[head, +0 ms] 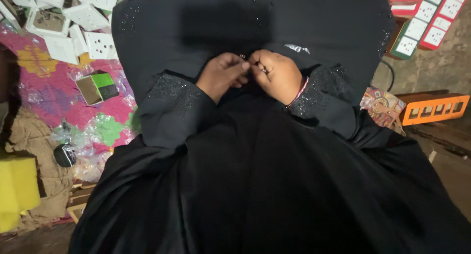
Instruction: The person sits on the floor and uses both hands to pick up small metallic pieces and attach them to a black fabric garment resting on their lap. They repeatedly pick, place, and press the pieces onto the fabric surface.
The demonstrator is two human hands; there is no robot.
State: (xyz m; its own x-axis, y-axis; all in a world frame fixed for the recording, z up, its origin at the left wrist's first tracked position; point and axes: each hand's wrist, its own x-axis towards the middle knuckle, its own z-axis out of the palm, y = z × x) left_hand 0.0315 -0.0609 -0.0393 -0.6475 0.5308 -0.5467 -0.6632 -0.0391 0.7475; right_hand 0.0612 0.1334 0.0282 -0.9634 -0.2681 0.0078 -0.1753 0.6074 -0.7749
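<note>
White socket plates (100,44) lie near an orange tray (432,108).

Both hands, left hand (222,75) and right hand (277,75), touching at frame centre over the lap, socket plates (73,23) upper left, more socket plates (427,18) upper right, slotted tray (431,108) at right edge.

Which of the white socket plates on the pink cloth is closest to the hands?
The square white plate at the pile's lower right edge, beside the black sleeve. The other plates lie farther up and left. It is nearest the left hand.
</note>
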